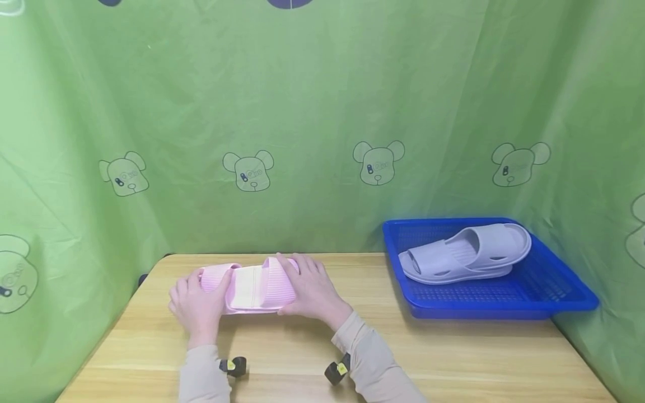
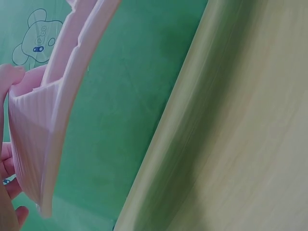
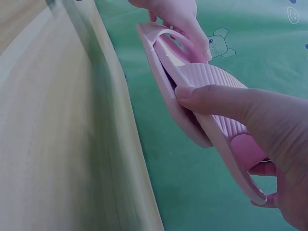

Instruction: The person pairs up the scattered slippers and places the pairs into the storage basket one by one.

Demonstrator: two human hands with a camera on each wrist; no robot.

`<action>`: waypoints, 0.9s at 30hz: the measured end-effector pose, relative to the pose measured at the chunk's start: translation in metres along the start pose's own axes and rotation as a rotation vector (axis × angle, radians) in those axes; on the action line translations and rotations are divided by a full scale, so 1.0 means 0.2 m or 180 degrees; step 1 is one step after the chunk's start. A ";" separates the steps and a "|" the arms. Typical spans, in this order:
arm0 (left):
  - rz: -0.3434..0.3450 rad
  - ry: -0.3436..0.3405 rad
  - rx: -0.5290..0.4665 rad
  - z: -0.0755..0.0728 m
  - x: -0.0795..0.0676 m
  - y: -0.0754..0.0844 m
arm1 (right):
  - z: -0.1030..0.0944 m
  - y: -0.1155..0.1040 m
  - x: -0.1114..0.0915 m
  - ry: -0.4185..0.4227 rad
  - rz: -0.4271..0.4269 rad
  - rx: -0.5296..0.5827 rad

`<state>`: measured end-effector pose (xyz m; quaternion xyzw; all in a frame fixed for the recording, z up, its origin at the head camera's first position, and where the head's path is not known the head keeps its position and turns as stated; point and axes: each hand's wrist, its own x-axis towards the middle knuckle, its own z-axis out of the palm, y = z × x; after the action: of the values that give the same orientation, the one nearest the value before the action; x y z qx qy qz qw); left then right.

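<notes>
A pair of pink slippers (image 1: 279, 286) with ribbed straps is held over the far left part of the wooden table, one overlapping the other. My left hand (image 1: 196, 305) grips the left end around a ribbed strap (image 2: 31, 125). At the opposite end, my right hand (image 1: 314, 288) holds the slippers. Its thumb (image 3: 207, 98) presses the edge of the nearer sole, with the fingers curled behind. In the right wrist view the two soles lie close together, slightly offset, with a narrow dark gap along their edges.
On the right of the table (image 1: 453, 358) stands a blue basket (image 1: 484, 313). Inside it lie grey slippers (image 1: 433, 260), one resting partly on the other. A green curtain (image 1: 312, 218) with bear-head prints encloses the back and both sides.
</notes>
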<state>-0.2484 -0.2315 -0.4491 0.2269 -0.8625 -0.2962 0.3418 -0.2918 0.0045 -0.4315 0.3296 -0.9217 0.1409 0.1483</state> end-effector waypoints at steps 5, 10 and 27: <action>0.0040 0.0029 0.0004 0.00 0.00 0.02 | 0.01 0.00 0.00 0.0001 0.0008 -0.0028; 0.0051 0.0069 0.0002 0.01 -0.01 0.02 | 0.02 -0.01 0.00 -0.0007 0.0031 -0.0046; 0.0170 0.0230 -0.0072 0.07 -0.02 0.04 | 0.02 -0.01 0.00 0.0050 0.0004 -0.0099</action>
<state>-0.2573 -0.2179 -0.4531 0.2106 -0.8520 -0.2883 0.3830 -0.2914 0.0007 -0.4353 0.3255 -0.9228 0.1292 0.1606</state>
